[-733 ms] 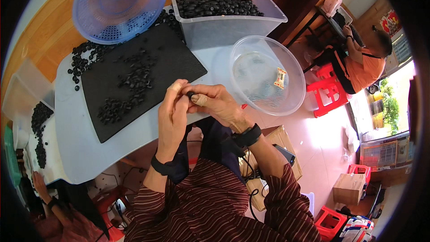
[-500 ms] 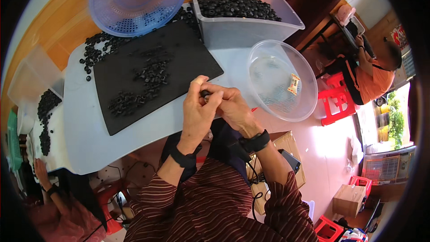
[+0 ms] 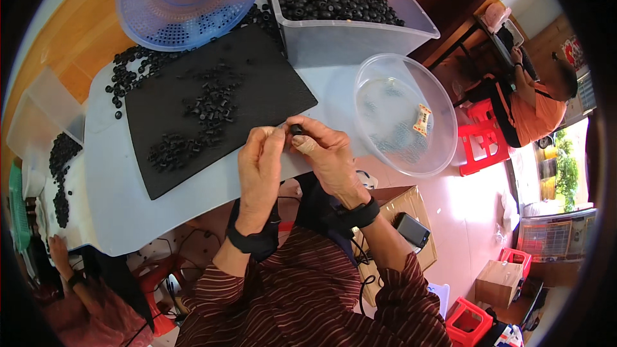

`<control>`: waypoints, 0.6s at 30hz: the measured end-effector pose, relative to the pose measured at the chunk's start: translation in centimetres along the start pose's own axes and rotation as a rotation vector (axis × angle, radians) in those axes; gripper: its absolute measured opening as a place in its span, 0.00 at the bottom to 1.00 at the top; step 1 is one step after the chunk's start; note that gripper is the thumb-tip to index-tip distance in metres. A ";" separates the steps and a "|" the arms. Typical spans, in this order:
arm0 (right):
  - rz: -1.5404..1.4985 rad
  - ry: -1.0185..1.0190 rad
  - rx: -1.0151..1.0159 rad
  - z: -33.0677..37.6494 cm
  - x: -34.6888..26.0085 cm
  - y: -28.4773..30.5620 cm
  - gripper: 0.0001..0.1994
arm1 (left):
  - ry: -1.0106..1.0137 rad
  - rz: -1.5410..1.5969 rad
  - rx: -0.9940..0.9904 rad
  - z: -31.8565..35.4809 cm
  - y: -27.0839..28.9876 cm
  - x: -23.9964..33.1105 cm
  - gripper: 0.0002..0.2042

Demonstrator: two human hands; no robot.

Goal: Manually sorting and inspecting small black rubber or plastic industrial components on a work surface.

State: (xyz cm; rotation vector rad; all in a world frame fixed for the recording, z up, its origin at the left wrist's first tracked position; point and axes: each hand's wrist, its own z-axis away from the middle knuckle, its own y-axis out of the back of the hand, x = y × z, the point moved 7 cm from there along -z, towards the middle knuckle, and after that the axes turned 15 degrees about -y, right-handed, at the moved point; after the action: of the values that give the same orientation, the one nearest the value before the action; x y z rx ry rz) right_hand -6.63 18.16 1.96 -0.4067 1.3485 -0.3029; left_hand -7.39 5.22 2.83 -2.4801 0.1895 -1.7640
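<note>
My right hand pinches a small round black plastic part between thumb and forefinger, in front of the table's near edge. Close beside it is my left hand, its thumb and fingers pressed together; whatever they may hold is too small to make out. Beyond my hands lies a black mat on the pale table. Small black tube-like pieces are heaped across the mat's middle and near left. A clear round tub to the right holds tiny bluish see-through pieces and a small wrapped packet.
A clear bin of round black parts stands at the back, beside a blue plastic basket. Loose black parts lie by the mat. Another person's hand is at the left; a seated person works far right. Red stools stand there.
My hands have come slightly apart, the left one shifting left and down. The black part now sits in my right fingertips. The view has shifted slightly.
</note>
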 end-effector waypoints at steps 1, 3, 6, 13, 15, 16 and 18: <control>-0.001 0.000 0.005 0.1 0.1 0.0 0.14 | 0.003 0.002 -0.004 -0.1 0.4 -0.1 0.11; 0.218 0.104 0.083 0.5 -0.4 -0.1 0.14 | 0.115 0.101 -0.093 -0.4 0.0 -0.6 0.15; 0.536 0.282 0.119 1.3 -2.2 -1.3 0.15 | 0.142 0.134 -0.164 -0.9 -0.3 -0.9 0.16; 0.664 0.324 0.183 1.6 -2.0 -1.4 0.16 | 0.174 0.140 -0.240 -0.3 -0.5 -1.9 0.16; 0.704 0.333 0.210 1.7 -2.0 -1.3 0.16 | 0.175 0.162 -0.220 0.0 -0.8 -1.8 0.16; 0.703 0.333 0.209 1.7 -1.9 -1.3 0.16 | 0.177 0.184 -0.200 0.1 -0.9 -1.8 0.16; 0.736 0.366 0.231 1.8 -2.0 -1.2 0.17 | 0.201 0.223 -0.230 0.3 -0.8 -2.1 0.13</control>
State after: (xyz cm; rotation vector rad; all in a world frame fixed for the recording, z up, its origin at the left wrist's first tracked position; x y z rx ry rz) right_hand -5.26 18.16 4.54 0.3637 1.6987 0.0907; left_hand -7.70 6.28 0.91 -2.3055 0.6923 -1.9869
